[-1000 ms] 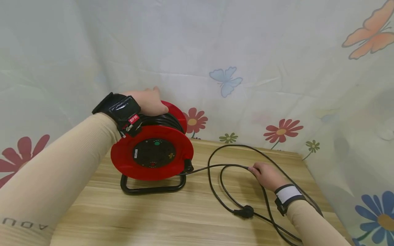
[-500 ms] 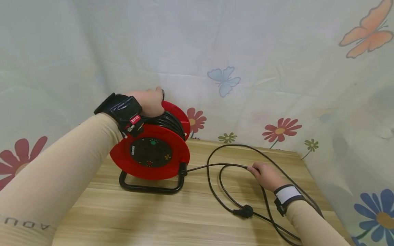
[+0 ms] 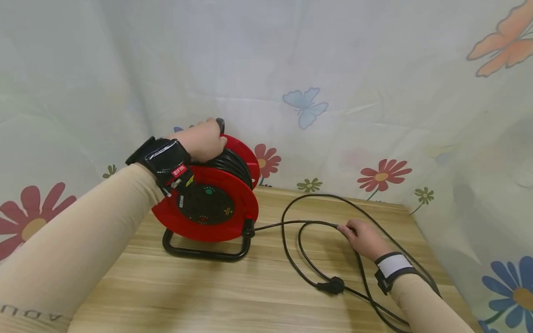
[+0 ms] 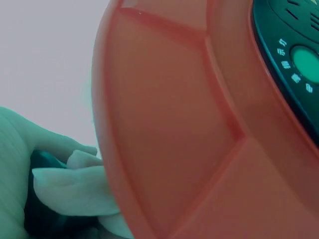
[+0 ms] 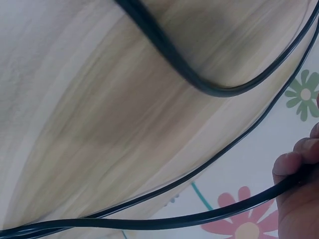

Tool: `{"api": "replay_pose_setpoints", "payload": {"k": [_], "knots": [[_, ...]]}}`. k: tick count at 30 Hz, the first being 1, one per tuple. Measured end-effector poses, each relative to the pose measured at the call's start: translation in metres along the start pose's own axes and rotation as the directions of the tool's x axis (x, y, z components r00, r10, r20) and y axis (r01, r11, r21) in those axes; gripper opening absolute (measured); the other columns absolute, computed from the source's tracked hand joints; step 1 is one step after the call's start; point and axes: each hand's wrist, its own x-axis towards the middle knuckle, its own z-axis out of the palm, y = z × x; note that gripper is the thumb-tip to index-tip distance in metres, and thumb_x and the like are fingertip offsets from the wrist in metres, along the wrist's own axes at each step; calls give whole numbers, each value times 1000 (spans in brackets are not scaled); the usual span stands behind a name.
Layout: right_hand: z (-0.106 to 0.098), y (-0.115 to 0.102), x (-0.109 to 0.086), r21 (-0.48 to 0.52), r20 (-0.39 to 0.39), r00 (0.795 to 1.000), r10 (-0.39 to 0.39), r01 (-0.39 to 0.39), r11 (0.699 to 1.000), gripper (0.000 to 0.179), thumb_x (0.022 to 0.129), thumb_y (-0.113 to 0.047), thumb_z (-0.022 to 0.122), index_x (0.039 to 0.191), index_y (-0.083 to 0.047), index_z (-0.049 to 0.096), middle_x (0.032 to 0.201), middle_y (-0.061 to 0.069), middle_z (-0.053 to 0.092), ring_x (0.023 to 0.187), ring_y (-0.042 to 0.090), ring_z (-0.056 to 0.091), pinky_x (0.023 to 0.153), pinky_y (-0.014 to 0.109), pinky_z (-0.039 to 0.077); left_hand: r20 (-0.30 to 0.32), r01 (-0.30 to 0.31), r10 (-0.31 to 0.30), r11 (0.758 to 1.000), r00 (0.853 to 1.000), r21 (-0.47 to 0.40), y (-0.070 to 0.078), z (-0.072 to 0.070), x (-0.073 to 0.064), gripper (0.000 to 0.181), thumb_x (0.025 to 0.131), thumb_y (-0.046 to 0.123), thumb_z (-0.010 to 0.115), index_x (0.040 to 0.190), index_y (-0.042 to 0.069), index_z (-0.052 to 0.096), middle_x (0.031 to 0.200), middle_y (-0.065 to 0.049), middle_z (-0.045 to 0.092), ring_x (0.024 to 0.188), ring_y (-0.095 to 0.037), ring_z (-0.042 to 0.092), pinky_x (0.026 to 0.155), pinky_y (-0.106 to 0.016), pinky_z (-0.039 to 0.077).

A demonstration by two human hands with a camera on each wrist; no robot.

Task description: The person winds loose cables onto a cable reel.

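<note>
A red cable reel [image 3: 245, 201] with a black socket face stands on a black tubular frame [image 3: 208, 254] at the left in the head view. My left hand [image 3: 203, 141] grips the black handle [image 3: 220, 125] on top, above the wound black cable [image 3: 234, 165]. In the left wrist view, curled fingers [image 4: 75, 191] close round this handle beside the red rim. At the right, my right hand [image 3: 365, 239] pinches the loose cable [image 3: 308, 221] leading from the reel. Thumb and fingers hold that cable in the right wrist view too.
Loops of loose cable lie on the wooden table [image 3: 250, 296], with a black plug [image 3: 331, 285] among them. A black clip [image 3: 248, 228] sits where the cable leaves the reel. Behind and to the right hangs a pale cloth [image 3: 258, 60] printed with flowers and butterflies.
The reel has turned slightly under my left hand, showing more wound cable and the handle's end. Its black clip has shifted a little left. My right hand stays on the cable.
</note>
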Motion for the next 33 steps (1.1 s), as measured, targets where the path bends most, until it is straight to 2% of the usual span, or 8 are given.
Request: {"api": "replay_pose_setpoints", "payload": {"k": [2,4,6,10,15,20,28,33], "knots": [[0,3,-2,10,-6,1000,-12,12,1000,31,90,-40,47,76,-13,55,64,-1,45,55,13,41,51,30,33,-5,-125,131,957,991,261,0,-1,-2,18,81,7,58,90,-9,56,65,-12,44,61,-23,46,54,-32,40],[-1,6,-5,4,-36,999,-33,33,999,27,92,-34,48,81,-11,57,70,0,49,61,15,45,55,32,36,-7,-201,226,881,974,429,0,-2,-3,13,76,3,62,83,-8,59,60,-11,43,61,-22,44,56,-32,39],[-2,8,-7,-1,-73,996,-51,51,999,22,92,-28,49,85,-9,59,76,1,51,66,16,47,59,35,37,5,-226,256,842,967,490,0,-4,-3,12,74,3,63,78,-7,59,58,-10,43,61,-21,44,58,-33,39],[-3,10,-10,-16,-111,993,-43,41,999,22,91,-29,50,83,-10,58,75,2,50,66,16,46,58,34,37,11,-241,273,825,962,511,-1,-5,-2,10,74,2,62,75,-8,59,58,-10,45,63,-23,46,59,-35,41],[-4,13,-13,23,-72,997,19,-18,1000,35,89,-41,49,76,-9,57,67,1,45,58,15,42,53,31,33,-50,-220,269,868,962,445,-4,0,0,10,79,-3,54,76,-10,60,61,-14,46,68,-25,45,59,-37,43],[-4,21,-19,54,-16,997,71,-70,996,41,88,-45,48,76,-7,58,63,1,45,55,15,42,50,30,34,-100,-204,277,867,956,454,-3,4,1,12,80,-3,53,75,-10,60,60,-14,46,65,-24,46,59,-36,45],[-2,35,-29,57,-7,981,193,-193,980,39,87,-50,45,80,-12,51,67,2,46,57,16,43,49,31,33,-82,-150,194,913,977,379,-4,2,0,9,80,-1,56,80,-10,59,66,-16,42,65,-25,44,58,-33,47],[-3,36,-33,70,8,975,222,-222,973,46,86,-57,40,84,-12,51,68,3,47,58,17,44,49,31,35,-102,-144,193,920,976,364,-4,4,-2,9,80,-3,55,77,-10,59,65,-16,42,63,-25,45,57,-33,47]]}}
